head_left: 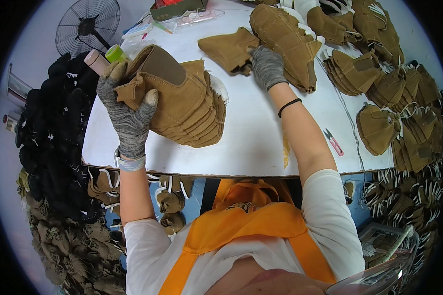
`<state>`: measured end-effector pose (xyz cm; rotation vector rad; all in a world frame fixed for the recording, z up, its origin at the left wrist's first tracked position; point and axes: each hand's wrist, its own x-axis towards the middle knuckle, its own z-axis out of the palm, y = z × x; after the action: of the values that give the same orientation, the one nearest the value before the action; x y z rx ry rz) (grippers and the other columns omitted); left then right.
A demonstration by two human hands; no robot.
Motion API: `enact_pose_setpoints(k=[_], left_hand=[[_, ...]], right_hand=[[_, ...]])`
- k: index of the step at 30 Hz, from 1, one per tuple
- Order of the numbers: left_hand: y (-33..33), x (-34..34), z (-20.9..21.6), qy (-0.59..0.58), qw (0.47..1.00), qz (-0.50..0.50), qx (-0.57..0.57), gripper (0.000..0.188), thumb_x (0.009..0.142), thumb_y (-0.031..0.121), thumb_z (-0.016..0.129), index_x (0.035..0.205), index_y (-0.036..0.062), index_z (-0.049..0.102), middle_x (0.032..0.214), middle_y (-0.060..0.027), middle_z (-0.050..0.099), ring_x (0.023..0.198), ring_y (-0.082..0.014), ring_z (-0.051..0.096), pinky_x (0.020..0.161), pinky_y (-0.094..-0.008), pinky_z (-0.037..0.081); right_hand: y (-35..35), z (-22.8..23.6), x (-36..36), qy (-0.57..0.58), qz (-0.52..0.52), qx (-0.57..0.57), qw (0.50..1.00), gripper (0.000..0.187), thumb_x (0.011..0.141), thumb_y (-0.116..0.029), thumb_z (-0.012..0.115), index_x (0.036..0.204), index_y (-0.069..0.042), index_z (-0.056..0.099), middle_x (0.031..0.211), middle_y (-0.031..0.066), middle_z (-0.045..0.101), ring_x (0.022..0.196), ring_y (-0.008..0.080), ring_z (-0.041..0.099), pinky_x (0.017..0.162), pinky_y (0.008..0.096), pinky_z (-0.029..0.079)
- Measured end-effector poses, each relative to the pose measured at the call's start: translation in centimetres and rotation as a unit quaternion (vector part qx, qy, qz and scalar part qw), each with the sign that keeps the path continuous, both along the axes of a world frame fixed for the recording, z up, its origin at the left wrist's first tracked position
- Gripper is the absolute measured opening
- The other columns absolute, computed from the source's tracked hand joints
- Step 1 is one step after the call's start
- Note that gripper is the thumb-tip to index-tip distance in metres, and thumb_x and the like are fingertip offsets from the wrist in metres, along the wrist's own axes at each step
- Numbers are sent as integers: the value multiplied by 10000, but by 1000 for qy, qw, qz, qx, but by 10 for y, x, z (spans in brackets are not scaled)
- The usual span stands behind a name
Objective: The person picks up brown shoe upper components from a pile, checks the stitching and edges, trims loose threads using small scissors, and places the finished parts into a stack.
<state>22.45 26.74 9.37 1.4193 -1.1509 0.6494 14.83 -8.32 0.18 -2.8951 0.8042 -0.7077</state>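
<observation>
I see the gloved left hand [125, 118] clasping a stack of brown uppers [189, 110] over the white table [256, 142], thumb spread from fingers around the collar end; a single brown upper [227, 49] comes next; the gloved right hand [269, 66] has fingers curled in at its edge, gripping or not I cannot tell; pink snips [334, 142] lie farther right.

two gloved hands [268, 68], one held stack of uppers [187, 108], one fan [87, 26], one pair of snips [335, 144], one apron [251, 228]
</observation>
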Motion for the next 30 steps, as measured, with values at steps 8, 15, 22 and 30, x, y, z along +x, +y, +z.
enact_pose_setpoints(k=[8,15,22,30], left_hand=[[-10,-95,-18,-82,992,79,46,594,847,295,680,1339,35,472,1298,-186,506,1225,-344,476,1008,-452,390],[-110,-134,-114,411,867,-255,115,570,899,56,627,1402,2,363,1318,-111,452,1168,-215,491,1011,-336,405],[-161,-130,-87,785,517,-343,-13,569,935,416,586,1355,67,426,1339,-117,484,1197,-266,488,1025,-439,392],[-172,-124,-108,784,472,-392,-93,358,1028,255,422,1277,6,491,1306,-153,528,1189,-278,518,1036,-402,454]], right_hand=[[9,60,-98,-233,-19,114,966,306,906,-183,540,1148,-21,635,1120,191,651,1031,336,614,925,389,465],[43,41,-209,-338,-43,268,901,246,918,-116,542,1107,5,644,979,173,689,904,277,659,850,346,501],[55,40,-255,-370,-13,378,849,232,933,-97,533,1104,19,638,938,151,689,838,214,655,790,310,522],[80,57,-253,-385,61,203,898,225,942,-87,530,1116,-41,666,975,106,651,857,211,638,801,305,517]])
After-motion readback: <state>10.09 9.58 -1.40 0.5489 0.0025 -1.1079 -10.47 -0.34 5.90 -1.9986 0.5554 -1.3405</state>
